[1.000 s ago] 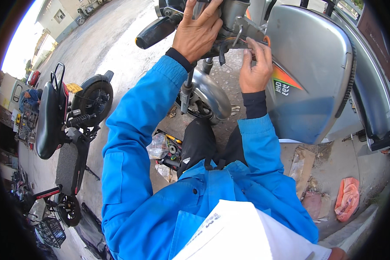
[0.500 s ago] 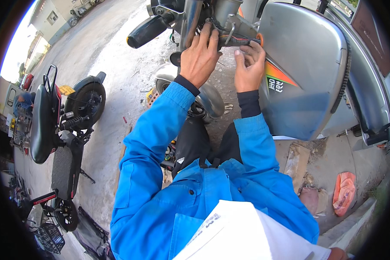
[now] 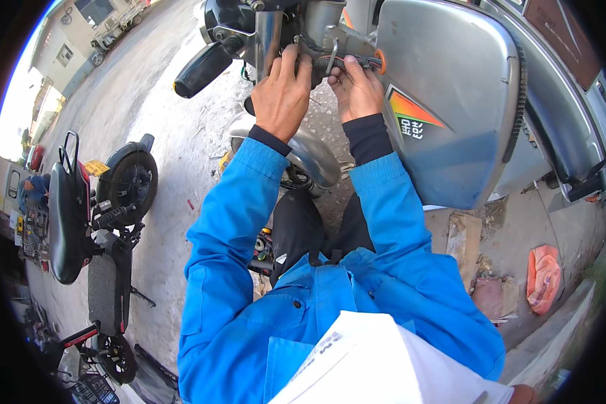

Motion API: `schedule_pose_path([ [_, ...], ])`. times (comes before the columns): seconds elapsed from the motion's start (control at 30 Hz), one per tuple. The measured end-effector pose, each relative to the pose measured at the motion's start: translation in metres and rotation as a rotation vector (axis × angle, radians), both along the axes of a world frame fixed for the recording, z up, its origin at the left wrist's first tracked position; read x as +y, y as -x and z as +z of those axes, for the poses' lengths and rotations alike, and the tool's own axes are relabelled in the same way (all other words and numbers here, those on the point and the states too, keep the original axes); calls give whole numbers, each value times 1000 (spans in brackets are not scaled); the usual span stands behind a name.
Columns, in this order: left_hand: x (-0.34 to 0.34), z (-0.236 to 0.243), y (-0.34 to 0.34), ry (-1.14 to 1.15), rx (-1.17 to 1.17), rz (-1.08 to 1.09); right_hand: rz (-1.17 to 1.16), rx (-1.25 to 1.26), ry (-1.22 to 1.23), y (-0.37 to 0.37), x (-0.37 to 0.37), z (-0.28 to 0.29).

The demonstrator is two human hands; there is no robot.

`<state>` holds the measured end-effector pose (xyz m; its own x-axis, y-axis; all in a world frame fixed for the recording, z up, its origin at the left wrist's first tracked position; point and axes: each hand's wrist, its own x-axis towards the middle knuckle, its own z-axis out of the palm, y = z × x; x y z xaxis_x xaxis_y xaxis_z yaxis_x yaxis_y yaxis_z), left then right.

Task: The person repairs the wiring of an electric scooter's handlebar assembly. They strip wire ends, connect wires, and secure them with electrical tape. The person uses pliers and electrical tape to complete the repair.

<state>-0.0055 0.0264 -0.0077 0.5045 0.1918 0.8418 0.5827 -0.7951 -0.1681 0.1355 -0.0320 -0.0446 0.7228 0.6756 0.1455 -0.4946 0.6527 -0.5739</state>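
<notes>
A dark wiring harness (image 3: pixel 323 64) runs between the metal front fork (image 3: pixel 268 42) and an orange grommet (image 3: pixel 381 62) in the grey front panel (image 3: pixel 444 74) of a vehicle. My left hand (image 3: pixel 281 97) is closed at the fork end of the harness, back of the hand up, its thumb mostly hidden. My right hand (image 3: pixel 358 91) pinches the harness near the grommet, thumb on top and fingers curled below. A bent metal bracket (image 3: pixel 332 54) stands between the hands. Below them is the silver front mudguard (image 3: pixel 315 158).
A black handlebar grip (image 3: pixel 205 69) juts out left of the fork. On the left stands an electric scooter (image 3: pixel 108 269) with a black seat. Cardboard (image 3: pixel 463 236) and an orange cloth-like bundle (image 3: pixel 544 279) lie on the ground at right. A person (image 3: pixel 35 188) is at far left.
My right hand has moved from loosely beside the harness to a pinch on it. My left hand stays at the fork end. The whole view has shifted slightly.
</notes>
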Motion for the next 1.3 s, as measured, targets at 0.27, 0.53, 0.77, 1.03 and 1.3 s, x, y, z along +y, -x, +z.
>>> schedule_pose_path([
  [0.27, -6, 15, -9, 36, -46, -390, 111, -67, -130, -8, -4, -19],
  [0.53, 1, 15, -27, -14, 28, -336, 195, -18, -241, -8, -6, -23],
  [0.77, 9, 12, -29, -54, 72, -316, 137, -21, -172, -10, -5, -22],
  [1.03, 0, -4, 5, 9, -52, -257, 5, 20, -74, -7, 1, -5],
  [1.3, 6, -1, 0, -47, 30, -92, -3, -52, 34, -12, -1, 1],
])
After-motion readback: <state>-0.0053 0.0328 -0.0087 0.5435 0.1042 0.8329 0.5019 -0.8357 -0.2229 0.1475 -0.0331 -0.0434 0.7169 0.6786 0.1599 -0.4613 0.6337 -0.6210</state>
